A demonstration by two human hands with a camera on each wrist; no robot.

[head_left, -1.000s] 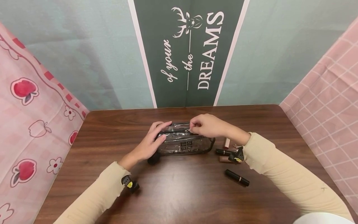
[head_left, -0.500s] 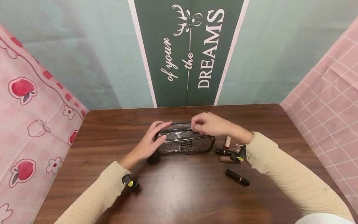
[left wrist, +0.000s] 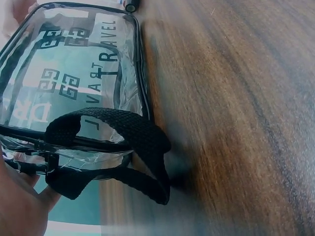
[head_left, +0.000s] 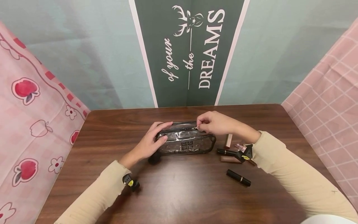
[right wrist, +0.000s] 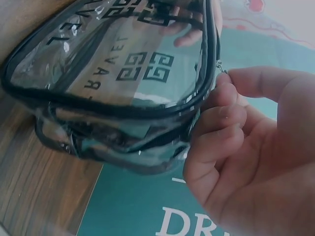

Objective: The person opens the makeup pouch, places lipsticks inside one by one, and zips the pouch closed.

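Observation:
A clear toiletry bag (head_left: 176,147) with black piping and printed black lettering lies on the wooden table. My left hand (head_left: 148,143) holds its left end, thumb on the near side and fingers across the top. At that end a black strap loop (left wrist: 142,132) sticks out. On the bag's top, my right hand (head_left: 218,123) pinches the metal zipper pull (right wrist: 221,68) between thumb and index finger, right of the middle. The other right fingers are curled beside the bag's edge. Through the clear plastic, the left fingers (right wrist: 189,37) show in the right wrist view.
Right of the bag lie a pale lipstick tube (head_left: 228,141), a black tube (head_left: 223,151), a brownish tube (head_left: 228,159) and a small pink item (head_left: 240,147). Another black tube (head_left: 238,178) lies nearer. A white rounded object (head_left: 327,219) shows at bottom right.
My right hand has moved a little to the right along the bag's top, drawing the zipper pull with it. The left hand has kept its place on the left end.

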